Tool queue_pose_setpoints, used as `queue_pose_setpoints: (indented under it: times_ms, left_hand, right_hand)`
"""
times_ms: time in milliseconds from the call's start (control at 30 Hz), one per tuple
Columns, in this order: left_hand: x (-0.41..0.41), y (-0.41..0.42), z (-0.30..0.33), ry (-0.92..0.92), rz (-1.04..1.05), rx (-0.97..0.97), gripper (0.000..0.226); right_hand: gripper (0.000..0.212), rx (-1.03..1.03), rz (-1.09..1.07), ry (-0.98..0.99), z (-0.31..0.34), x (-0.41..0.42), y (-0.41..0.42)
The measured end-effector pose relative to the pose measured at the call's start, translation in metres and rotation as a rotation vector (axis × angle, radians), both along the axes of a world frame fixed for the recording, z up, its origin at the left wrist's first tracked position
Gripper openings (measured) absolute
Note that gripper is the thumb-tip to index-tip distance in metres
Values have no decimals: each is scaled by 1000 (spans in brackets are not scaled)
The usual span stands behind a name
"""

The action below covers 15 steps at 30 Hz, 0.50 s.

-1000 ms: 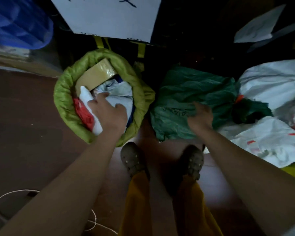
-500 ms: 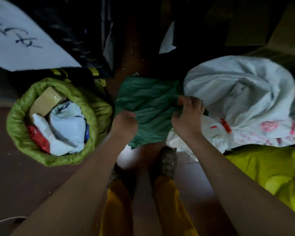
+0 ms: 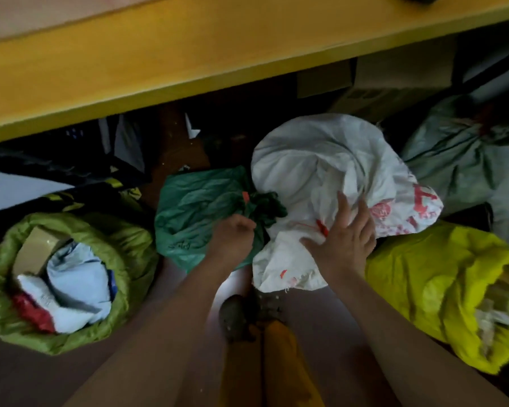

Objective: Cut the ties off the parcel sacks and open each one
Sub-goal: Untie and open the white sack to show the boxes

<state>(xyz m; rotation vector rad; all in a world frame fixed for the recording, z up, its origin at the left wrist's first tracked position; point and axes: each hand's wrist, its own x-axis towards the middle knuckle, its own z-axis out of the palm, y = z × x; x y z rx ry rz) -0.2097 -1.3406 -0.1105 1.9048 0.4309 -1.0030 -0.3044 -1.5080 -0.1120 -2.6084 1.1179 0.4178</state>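
Left hand (image 3: pixel 232 239) grips soft green sack (image 3: pixel 194 212) at its bunched neck; right hand (image 3: pixel 346 239) lies spread on limp white sack (image 3: pixel 321 160).

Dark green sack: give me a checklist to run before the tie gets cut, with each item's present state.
1. Neck gathered and held: ok. The left hand grips the dark green sack at its bunched neck.
2. Tie in sight: ok. An orange tie shows at the neck.
3. Cutting tool ready: not ok. Neither hand holds one, and none is in view.
4. Right hand free: not ok. The right hand presses flat on the white sack.
5. Fingers away from the tie: ok. The left hand's fingers sit below it.
6. Earlier sack finished: ok. The light green sack stands open.
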Motion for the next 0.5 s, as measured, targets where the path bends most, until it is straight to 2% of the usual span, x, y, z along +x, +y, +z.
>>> queue_pose_setpoints:
  times_ms: [67, 167, 233, 300, 333, 433, 500]
  left_hand:
    - [-2, -3, 3, 1, -49, -1, 26]
    - [-5, -3, 9, -17, -97, -9, 30]
    - [-7, -3, 15, -35, -144, -5, 32]
    - [-11, -3, 21, -34, -201, 3, 32]
    - [-13, -4, 23, -37, -230, 15, 32]
    - [-18, -13, 31, -54, -285, 57, 26]
    - [-22, -24, 41, -62, -335, 65, 10]
  right_hand:
    - [102, 97, -118, -37, -3, -9, -5]
    - [83, 290, -257, -219, -5, -17, -9]
    - [59, 354, -344, -251, -6, -21, -14]
    - [31, 372, -382, -193, -4, -26, -20]
    - [23, 378, -377, -182, -3, -29, -22]
    - [20, 423, -318, -252, 13, -34, -29]
    - [20, 516, -275, -325, 29, -34, -31]
